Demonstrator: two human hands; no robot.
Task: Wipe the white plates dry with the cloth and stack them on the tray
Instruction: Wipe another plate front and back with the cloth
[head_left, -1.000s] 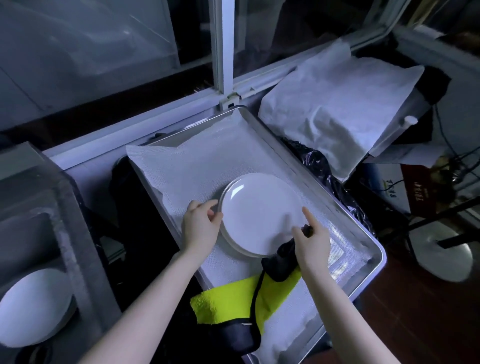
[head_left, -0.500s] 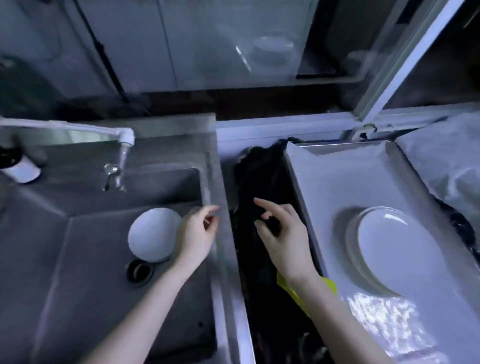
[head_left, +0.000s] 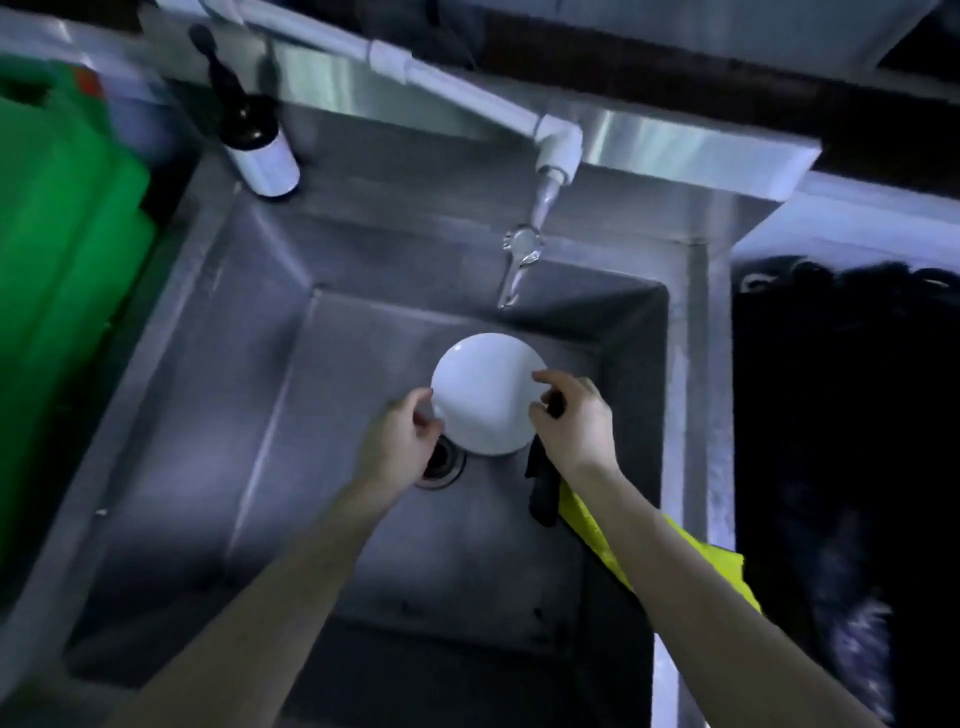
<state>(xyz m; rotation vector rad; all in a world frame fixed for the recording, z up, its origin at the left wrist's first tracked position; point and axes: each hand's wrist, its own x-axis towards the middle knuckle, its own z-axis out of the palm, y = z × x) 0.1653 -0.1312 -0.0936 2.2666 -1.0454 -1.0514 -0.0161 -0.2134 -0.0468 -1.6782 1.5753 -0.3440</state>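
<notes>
I have the white plate (head_left: 485, 389) between both hands, down in the sink (head_left: 311, 415). The left hand (head_left: 402, 439) pinches the plate's left rim with curled fingers, and the drain (head_left: 447, 465) lies just beside its knuckles. The right hand (head_left: 571, 421) grips the cloth (head_left: 543, 488), which trails back under its wrist, with forefinger and thumb on the plate's right rim. The faucet (head_left: 522, 260) stands beyond the fingertips.
</notes>
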